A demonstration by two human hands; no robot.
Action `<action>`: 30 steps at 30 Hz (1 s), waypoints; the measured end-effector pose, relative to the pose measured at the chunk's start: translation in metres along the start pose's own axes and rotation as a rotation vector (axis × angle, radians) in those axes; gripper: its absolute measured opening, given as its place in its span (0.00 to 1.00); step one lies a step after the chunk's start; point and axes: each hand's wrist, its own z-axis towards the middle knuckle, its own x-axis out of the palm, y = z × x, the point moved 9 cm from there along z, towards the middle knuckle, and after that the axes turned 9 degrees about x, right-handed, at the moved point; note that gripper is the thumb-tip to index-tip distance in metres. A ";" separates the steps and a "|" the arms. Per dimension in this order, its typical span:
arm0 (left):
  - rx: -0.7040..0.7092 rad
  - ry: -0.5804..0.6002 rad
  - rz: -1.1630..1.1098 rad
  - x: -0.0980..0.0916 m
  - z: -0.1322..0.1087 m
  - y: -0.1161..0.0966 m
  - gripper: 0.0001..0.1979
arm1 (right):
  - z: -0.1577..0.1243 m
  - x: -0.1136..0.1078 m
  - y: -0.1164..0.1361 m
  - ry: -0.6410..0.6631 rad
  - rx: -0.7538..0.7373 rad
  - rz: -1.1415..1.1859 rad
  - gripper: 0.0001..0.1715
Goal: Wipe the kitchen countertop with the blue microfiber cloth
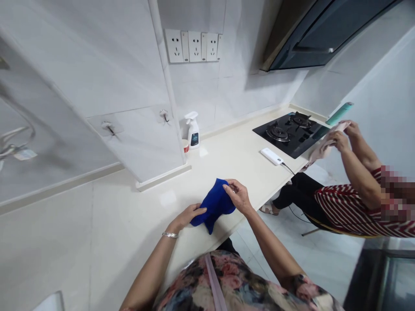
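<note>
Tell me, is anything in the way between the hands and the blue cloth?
Nothing visible: the left hand and right hand both hold the blue cloth directly. The white spray bottle stands farther back, by the wall.

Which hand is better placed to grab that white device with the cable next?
Probably the right hand: it is nearer the white device, though it must first release the blue cloth. The left hand, also holding the cloth, is farther away.

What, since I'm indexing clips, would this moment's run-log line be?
left hand: holds blue cloth | right hand: holds same cloth, upper part | counter: spray bottle, cooktop | co-worker: holds pale cloth
</note>
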 end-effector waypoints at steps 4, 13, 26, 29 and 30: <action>0.034 -0.036 0.091 0.003 0.002 -0.001 0.30 | 0.005 0.000 -0.010 -0.005 0.069 0.093 0.25; 0.240 -0.503 0.741 -0.096 0.014 -0.100 0.15 | 0.048 -0.004 0.003 -0.074 0.078 0.175 0.31; 0.453 -0.297 1.090 -0.087 -0.013 -0.111 0.19 | 0.025 -0.007 -0.024 0.022 0.022 0.091 0.24; 0.277 -0.122 1.074 -0.069 -0.023 -0.025 0.16 | -0.025 -0.003 -0.084 0.160 0.099 -0.112 0.21; 0.259 -0.096 1.069 -0.064 -0.028 -0.002 0.15 | -0.041 -0.001 -0.099 0.202 0.092 -0.184 0.19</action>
